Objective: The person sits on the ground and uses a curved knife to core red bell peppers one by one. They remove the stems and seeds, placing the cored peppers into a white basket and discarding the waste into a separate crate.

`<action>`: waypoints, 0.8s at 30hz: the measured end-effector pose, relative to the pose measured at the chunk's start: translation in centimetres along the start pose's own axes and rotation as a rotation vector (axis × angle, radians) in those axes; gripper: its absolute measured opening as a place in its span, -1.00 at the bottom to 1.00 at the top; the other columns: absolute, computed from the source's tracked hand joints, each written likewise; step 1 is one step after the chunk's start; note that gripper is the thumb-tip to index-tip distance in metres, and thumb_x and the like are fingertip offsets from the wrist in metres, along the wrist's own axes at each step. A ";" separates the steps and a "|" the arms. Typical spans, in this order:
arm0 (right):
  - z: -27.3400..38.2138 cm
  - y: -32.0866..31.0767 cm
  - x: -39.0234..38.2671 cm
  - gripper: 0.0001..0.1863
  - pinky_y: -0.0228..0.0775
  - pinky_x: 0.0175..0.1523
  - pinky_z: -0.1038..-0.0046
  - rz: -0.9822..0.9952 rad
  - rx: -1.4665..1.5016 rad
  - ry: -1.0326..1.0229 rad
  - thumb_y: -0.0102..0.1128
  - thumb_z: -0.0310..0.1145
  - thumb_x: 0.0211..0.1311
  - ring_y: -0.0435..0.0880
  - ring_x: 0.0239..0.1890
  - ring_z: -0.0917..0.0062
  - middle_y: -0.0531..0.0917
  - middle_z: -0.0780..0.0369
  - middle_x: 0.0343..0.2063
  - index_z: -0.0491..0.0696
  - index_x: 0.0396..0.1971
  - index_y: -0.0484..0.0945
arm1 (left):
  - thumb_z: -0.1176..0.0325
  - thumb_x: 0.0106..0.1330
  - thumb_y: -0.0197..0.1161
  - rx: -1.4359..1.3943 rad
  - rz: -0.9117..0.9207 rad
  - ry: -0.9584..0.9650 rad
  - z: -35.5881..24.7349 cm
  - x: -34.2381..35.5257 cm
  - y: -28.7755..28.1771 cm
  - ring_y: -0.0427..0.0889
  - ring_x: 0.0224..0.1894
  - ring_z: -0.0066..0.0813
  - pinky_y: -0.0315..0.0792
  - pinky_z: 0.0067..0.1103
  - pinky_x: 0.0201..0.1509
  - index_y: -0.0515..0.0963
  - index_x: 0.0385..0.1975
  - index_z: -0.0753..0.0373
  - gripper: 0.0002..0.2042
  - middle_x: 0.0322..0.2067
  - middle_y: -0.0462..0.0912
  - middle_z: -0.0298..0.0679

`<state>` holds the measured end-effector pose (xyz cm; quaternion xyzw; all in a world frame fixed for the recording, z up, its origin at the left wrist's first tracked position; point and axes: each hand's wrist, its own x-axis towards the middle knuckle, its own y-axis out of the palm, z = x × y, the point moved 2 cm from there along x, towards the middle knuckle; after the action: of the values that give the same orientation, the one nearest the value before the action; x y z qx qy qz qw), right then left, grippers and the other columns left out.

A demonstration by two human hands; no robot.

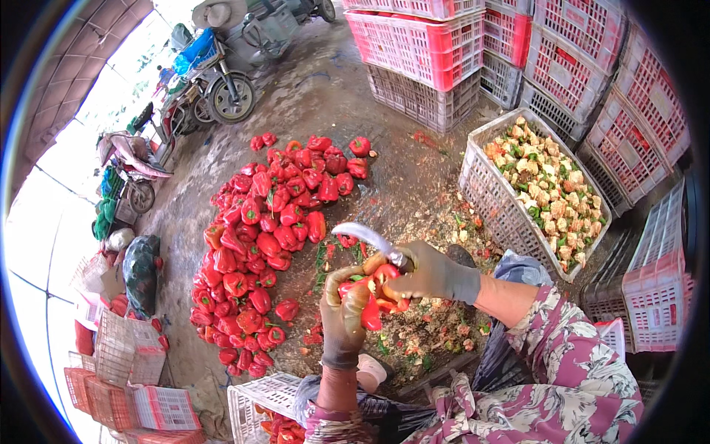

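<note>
Both of my hands wear brownish work gloves. My left hand [345,314] is closed around a red bell pepper [371,317], which looks cut open. My right hand [436,275] grips the handle of a curved knife [362,233]; its pale blade points up and left, away from the pepper. The right fingers touch the pepper's right side, and part of the pepper is hidden by both gloves. Left of my hands, a large heap of whole red peppers [255,244] lies on the ground. Below my left forearm stands a white crate [255,396] with red pepper pieces [285,428] in it.
A crate [497,198] full of pepper cores stands at the right. Stacked red and white crates [425,48] rise behind it. Scraps and seeds [433,329] litter the ground by my feet. Motorbikes [231,96] are parked at the far left, with more crates [115,348] at the left edge.
</note>
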<state>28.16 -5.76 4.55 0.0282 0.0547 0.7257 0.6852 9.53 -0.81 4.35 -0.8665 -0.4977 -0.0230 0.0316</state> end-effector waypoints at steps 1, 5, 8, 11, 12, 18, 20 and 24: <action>0.2 -0.3 0.1 -0.66 0.48 -0.16 0.57 -0.011 0.087 0.055 0.31 -0.37 0.13 0.59 -0.29 0.75 0.69 0.25 -0.35 -0.14 -0.08 0.62 | -0.11 0.39 0.19 -0.028 0.001 -0.032 0.3 0.0 -0.1 0.55 -0.10 -0.52 0.45 -0.55 0.03 0.45 0.00 0.34 -0.45 -0.11 0.56 -0.21; 0.1 -0.3 0.5 -0.67 0.48 -0.21 0.57 -0.048 0.070 0.082 0.32 -0.36 0.12 0.60 -0.32 0.72 0.66 0.30 -0.40 -0.15 -0.11 0.61 | -0.06 0.44 0.13 -0.174 -0.003 -0.050 0.1 0.6 -0.4 0.60 -0.05 -0.49 0.50 -0.54 0.04 0.40 0.05 0.37 -0.47 -0.12 0.58 -0.18; -0.7 0.8 1.2 -0.65 0.45 -0.33 0.60 -0.103 -0.093 -0.006 0.38 -0.35 0.08 0.59 -0.43 0.73 0.64 0.33 -0.46 -0.15 -0.12 0.60 | 0.10 0.41 0.23 -0.119 0.049 -0.154 -2.1 -0.1 -0.1 0.60 -0.05 -0.50 0.50 -0.54 0.04 0.39 0.07 0.37 -0.54 -0.12 0.59 -0.15; 0.1 2.6 1.3 -0.63 0.43 -0.39 0.56 -0.079 -0.149 0.000 0.41 -0.35 0.03 0.56 -0.50 0.73 0.66 0.32 -0.49 -0.16 -0.15 0.62 | 0.27 0.28 0.37 0.326 -0.190 -0.008 -1.2 0.0 -1.0 0.58 -0.04 -0.43 0.44 -0.49 0.09 0.54 -0.04 0.34 -0.65 -0.11 0.61 -0.16; -0.3 2.8 1.1 -0.69 0.41 -0.42 0.54 -0.115 -0.232 -0.023 0.40 -0.38 0.02 0.57 -0.51 0.73 0.67 0.32 -0.51 -0.17 -0.21 0.64 | 0.28 0.35 0.30 0.276 -0.221 0.041 -1.0 0.3 -0.8 0.58 -0.05 -0.41 0.41 -0.46 0.10 0.55 -0.06 0.35 -0.71 -0.12 0.61 -0.14; -0.7 5.9 -0.6 -0.58 0.51 -0.26 0.44 -0.190 -0.742 -0.650 0.42 -0.48 0.00 0.64 -0.41 0.49 0.67 0.25 -0.37 -0.15 -0.07 0.58 | 0.19 0.36 0.33 -0.421 -0.651 -0.144 2.5 0.8 -2.5 0.48 -0.26 -0.60 0.44 -0.57 -0.13 0.48 -0.11 0.31 -0.68 -0.32 0.56 -0.30; -1.8 6.8 0.0 -0.61 0.50 -0.34 0.48 -0.297 -0.508 -0.698 0.39 -0.47 0.09 0.60 -0.48 0.54 0.62 0.30 -0.42 -0.11 -0.04 0.55 | 0.15 0.35 0.36 -0.686 -0.762 -0.138 3.0 1.1 -3.6 0.50 -0.27 -0.59 0.45 -0.59 -0.14 0.44 -0.09 0.28 -0.64 -0.29 0.55 -0.30; -0.3 5.4 1.5 -0.73 0.38 -0.43 0.63 -0.415 -0.083 -0.444 0.22 -0.28 0.36 0.48 -0.55 0.71 0.57 0.36 -0.41 -0.09 -0.04 0.54 | 0.12 0.38 0.31 -0.814 -1.078 -0.043 7.2 1.8 -8.8 0.60 -0.27 -0.41 0.62 -0.36 -0.30 0.37 -0.09 0.22 -0.64 -0.22 0.55 -0.24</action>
<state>22.65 -4.57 4.88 0.1461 -0.1213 0.5479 0.8147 2.89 5.70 -2.44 -0.4399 -0.8127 -0.2040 -0.3232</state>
